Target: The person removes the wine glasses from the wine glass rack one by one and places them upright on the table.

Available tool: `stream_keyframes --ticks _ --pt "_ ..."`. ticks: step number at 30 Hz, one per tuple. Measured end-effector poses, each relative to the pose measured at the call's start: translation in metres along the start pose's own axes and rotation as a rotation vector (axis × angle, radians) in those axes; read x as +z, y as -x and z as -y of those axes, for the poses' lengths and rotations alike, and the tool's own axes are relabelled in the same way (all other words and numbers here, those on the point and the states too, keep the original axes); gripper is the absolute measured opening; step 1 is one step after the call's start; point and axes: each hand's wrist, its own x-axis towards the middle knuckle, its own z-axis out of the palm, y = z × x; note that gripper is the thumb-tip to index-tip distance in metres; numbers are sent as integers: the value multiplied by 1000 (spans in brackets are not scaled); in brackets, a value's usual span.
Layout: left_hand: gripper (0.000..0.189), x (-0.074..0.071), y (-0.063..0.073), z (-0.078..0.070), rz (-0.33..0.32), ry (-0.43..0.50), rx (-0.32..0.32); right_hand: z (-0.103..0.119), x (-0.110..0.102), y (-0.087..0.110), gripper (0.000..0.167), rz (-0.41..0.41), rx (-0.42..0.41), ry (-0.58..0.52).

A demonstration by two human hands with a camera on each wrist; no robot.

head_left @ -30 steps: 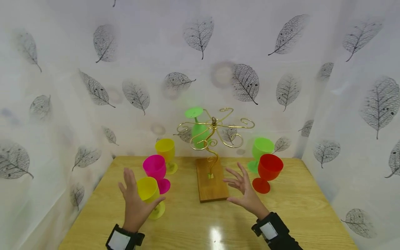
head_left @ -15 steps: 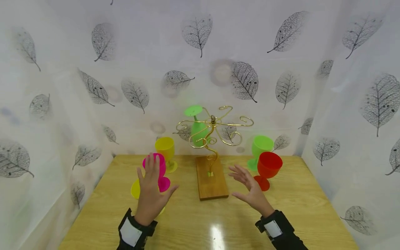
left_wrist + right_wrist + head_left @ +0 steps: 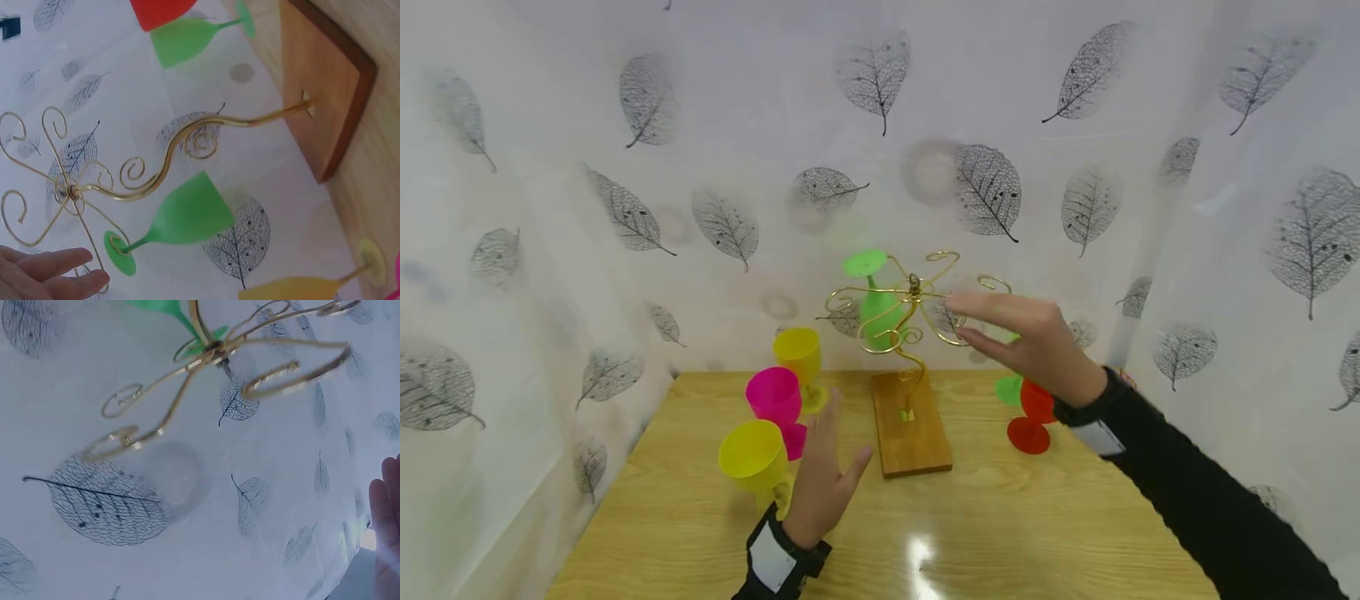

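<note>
A gold wire rack (image 3: 914, 292) with curled arms rises from a wooden base (image 3: 912, 442). One green goblet (image 3: 190, 209) hangs upside down by its foot from a rear arm. My right hand (image 3: 1032, 337) is raised at the rack's right side, fingers pointing left, overlapping an arm in the head view; the right wrist view shows its fingers (image 3: 389, 512) apart from the wire. Low in front of the base, my left hand (image 3: 822, 487) holds nothing, its thumb spread. It is nearest to a yellow goblet (image 3: 751, 454) standing at the left.
A pink goblet (image 3: 773, 396) and another yellow goblet (image 3: 798, 354) stand behind on the left. At the right, a red goblet (image 3: 1028, 435) and a second green goblet (image 3: 1009, 390) are partly hidden by my right hand. A leaf-print curtain (image 3: 880, 167) encloses the wooden table (image 3: 985, 525).
My right hand has risen from low beside the red goblet up to the rack's arms. My left hand has moved right, away from the front yellow goblet. The goblets have not moved.
</note>
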Motion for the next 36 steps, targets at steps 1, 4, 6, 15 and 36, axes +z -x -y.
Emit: stream_keyframes --ticks 1,4,6,15,36 --pt "77 4 1 0 5 11 7 -7 0 -14 28 54 -6 30" --pt "75 12 5 -1 24 30 22 -27 9 -46 33 261 8 130" --pt "74 16 9 -2 35 43 17 -41 19 -62 34 400 33 171" --pt "73 25 29 5 71 77 -74 -90 67 -81 28 877 68 285" --pt "73 18 42 21 143 96 -229 -134 127 -111 11 1114 -98 503"
